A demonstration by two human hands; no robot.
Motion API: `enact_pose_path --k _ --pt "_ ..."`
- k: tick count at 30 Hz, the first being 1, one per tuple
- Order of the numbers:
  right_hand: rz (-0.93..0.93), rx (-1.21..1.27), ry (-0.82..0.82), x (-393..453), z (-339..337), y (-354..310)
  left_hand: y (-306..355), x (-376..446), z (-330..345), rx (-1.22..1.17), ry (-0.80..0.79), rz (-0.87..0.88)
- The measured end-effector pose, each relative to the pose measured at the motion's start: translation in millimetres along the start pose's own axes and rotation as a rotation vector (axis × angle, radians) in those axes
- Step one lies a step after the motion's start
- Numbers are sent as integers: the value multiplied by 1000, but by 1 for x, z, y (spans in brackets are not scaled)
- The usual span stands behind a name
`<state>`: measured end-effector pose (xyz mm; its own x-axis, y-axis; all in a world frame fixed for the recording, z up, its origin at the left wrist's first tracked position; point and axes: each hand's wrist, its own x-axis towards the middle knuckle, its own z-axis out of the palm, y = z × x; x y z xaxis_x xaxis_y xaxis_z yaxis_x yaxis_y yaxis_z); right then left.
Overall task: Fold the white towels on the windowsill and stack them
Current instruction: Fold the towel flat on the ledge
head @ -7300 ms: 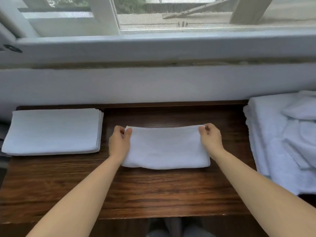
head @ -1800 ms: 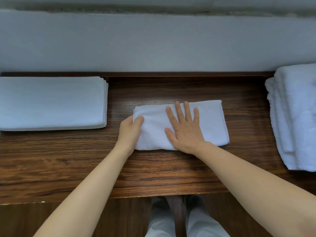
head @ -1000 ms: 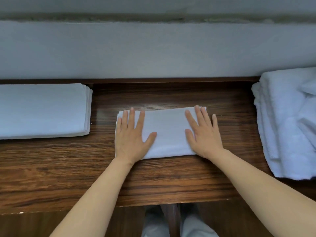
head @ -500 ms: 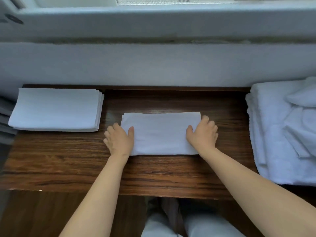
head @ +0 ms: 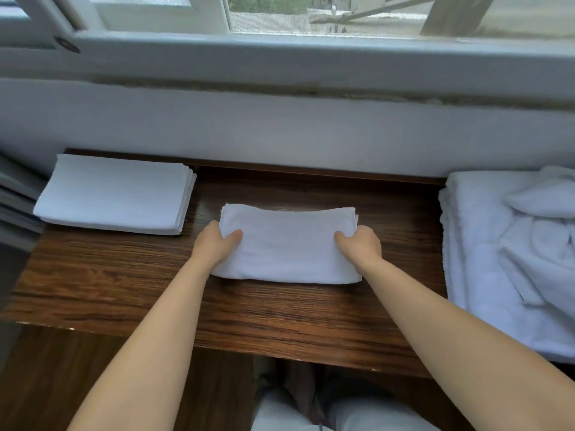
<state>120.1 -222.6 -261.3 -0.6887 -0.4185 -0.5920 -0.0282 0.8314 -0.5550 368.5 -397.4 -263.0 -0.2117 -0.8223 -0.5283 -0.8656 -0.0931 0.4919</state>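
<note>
A folded white towel (head: 287,244) lies in the middle of the dark wooden windowsill (head: 217,300). My left hand (head: 214,244) grips its left edge, thumb on top and fingers under the cloth. My right hand (head: 361,245) grips its right edge the same way. The towel's far edge bows slightly upward. To the left rests a neat stack of folded white towels (head: 115,194). At the right edge sits a heap of unfolded white towels (head: 504,250).
A white wall and the window frame (head: 280,57) rise directly behind the sill. Grey slats (head: 15,200) show at the far left. The sill's front edge runs below my forearms, with my legs (head: 326,412) under it.
Both hands went from lying flat on the towel to curling around its left and right edges. The towel's ends now look lifted slightly. The camera tilted up toward the window.
</note>
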Motion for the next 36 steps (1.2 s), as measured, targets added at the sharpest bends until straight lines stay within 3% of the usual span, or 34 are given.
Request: enact_pose_path --k 5,9,18,27,31,36 --pt "-180 -59 54 -12 -2 7 -10 -22 2 -47 138 111" --pt "-358 78 52 -27 -2 -7 -17 -34 -23 -150 277 173" --pt "-485 449 27 -86 85 -128 -81 11 -174 -366 324 227" --pt "-449 570 82 -106 236 -249 -158 116 -317 -358 330 281" --pt "-420 450 100 -93 277 -273 -184 165 -341 -281 274 250" --pt "-276 243 85 -75 300 -269 -209 203 -335 -51 152 90"
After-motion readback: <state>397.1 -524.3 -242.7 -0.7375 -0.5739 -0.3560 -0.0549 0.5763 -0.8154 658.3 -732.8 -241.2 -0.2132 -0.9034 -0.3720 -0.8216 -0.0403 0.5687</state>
